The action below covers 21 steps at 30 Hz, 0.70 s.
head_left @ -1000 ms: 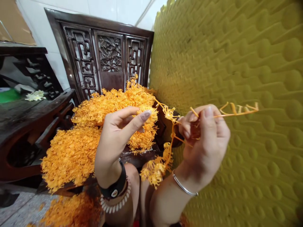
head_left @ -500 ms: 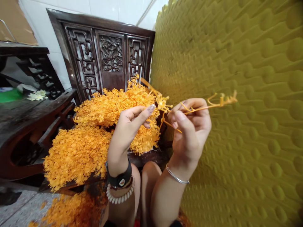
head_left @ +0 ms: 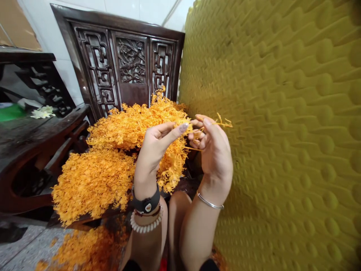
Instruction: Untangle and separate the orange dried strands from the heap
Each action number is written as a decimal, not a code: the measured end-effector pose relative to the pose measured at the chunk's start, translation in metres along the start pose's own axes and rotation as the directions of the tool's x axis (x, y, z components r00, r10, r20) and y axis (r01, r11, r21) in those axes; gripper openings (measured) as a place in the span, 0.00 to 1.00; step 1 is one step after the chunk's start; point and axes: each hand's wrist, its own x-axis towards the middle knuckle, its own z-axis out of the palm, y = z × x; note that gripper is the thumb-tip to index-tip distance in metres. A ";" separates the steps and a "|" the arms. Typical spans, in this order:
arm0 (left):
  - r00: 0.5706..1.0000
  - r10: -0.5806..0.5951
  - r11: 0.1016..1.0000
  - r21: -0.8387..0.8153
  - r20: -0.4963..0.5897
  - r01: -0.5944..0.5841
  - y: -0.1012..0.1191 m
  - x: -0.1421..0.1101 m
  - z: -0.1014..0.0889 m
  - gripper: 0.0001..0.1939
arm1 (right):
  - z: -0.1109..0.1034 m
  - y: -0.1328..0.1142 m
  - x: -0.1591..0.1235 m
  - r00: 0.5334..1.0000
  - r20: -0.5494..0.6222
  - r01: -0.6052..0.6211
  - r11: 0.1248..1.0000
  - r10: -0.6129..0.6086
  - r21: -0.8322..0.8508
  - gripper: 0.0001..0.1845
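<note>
Orange, frizzy, coral-like sprigs form a big loose heap [head_left: 93, 180] on the seat of a dark carved wooden chair [head_left: 131, 62], banked against its latticed back panel. Our left hand [head_left: 160, 145] and right hand [head_left: 214, 150] are raised just in front of that heap, close together but not touching. A thin orange sprig [head_left: 222, 123] is pinched in the fingers of the right hand, its forked tip poking out past them, and a fine strand of it crosses the small gap toward the left hand. Our left thumb and forefinger come together at the heap's fringe, though we cannot tell whether they grip anything.

A black wristband [head_left: 146, 201] and a white shell-bead bracelet [head_left: 146, 224] circle the left wrist, and a slim silver bangle [head_left: 209, 203] circles the right. Our bare knees [head_left: 180, 210] lie below the hands. An olive-yellow dimpled padded sheet [head_left: 282, 131] rises just beside the right hand. Orange scraps [head_left: 81, 250] lie on a grey speckled floor [head_left: 31, 248]. To the left, a dark wooden table [head_left: 28, 150] carries small white flowers [head_left: 42, 112] and something green [head_left: 9, 112].
</note>
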 end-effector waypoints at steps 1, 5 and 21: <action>0.999 -0.009 1.000 -0.017 -0.040 0.008 -0.001 0.001 0.001 0.07 | -0.001 -0.001 -0.003 0.999 -0.035 0.014 0.996 -0.017 -0.088 0.13; 0.983 0.000 1.000 -0.015 -0.183 -0.003 -0.004 0.002 0.002 0.07 | -0.009 -0.017 -0.024 0.994 -0.049 0.061 0.860 -0.099 -0.507 0.15; 0.963 0.038 0.993 -0.095 -0.267 -0.066 0.005 -0.002 -0.003 0.08 | 0.029 0.012 -0.007 0.898 0.181 0.429 0.706 -0.401 -0.564 0.14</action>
